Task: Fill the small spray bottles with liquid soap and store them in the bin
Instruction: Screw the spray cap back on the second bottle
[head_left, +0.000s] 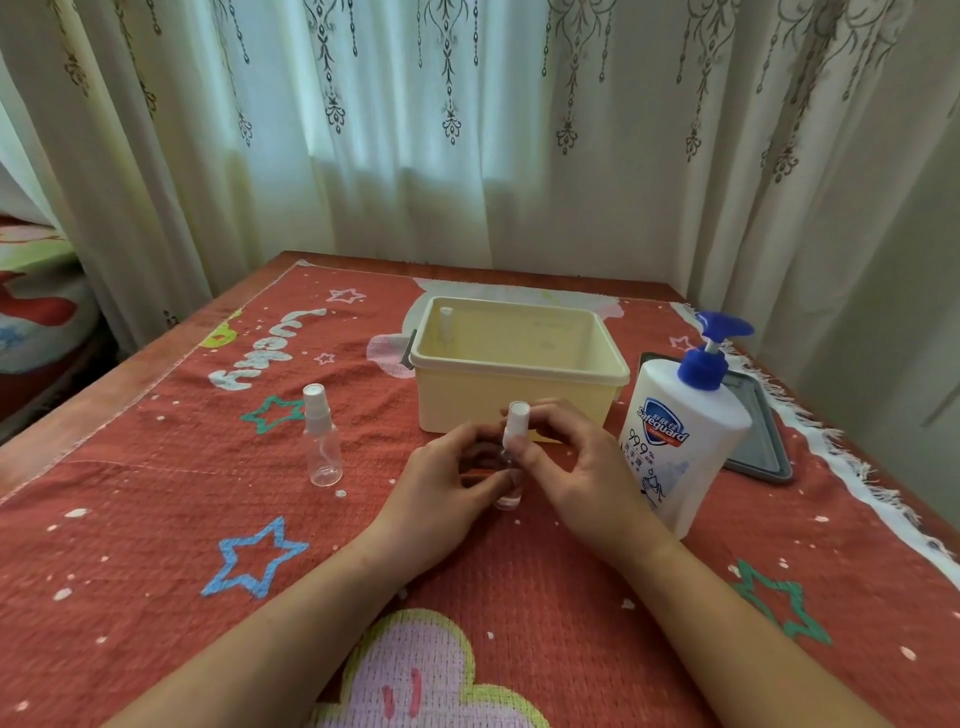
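My left hand (447, 483) curls round the body of a small bottle (506, 496), held upright just near of the bin (519, 366). My right hand (576, 467) pinches its white spray head (518, 418). I judge it light, thin-walled, easy to tip and slick if soapy, so I'd grip the body, not the head. A second bottle (323, 441) stands apart on the left. A third bottle (445, 322) stands in the bin's far-left corner. The soap (680, 441) stands at right.

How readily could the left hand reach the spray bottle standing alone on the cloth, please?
Probably yes: bare cloth lies between the left hand and that spray bottle, though it holds another bottle.
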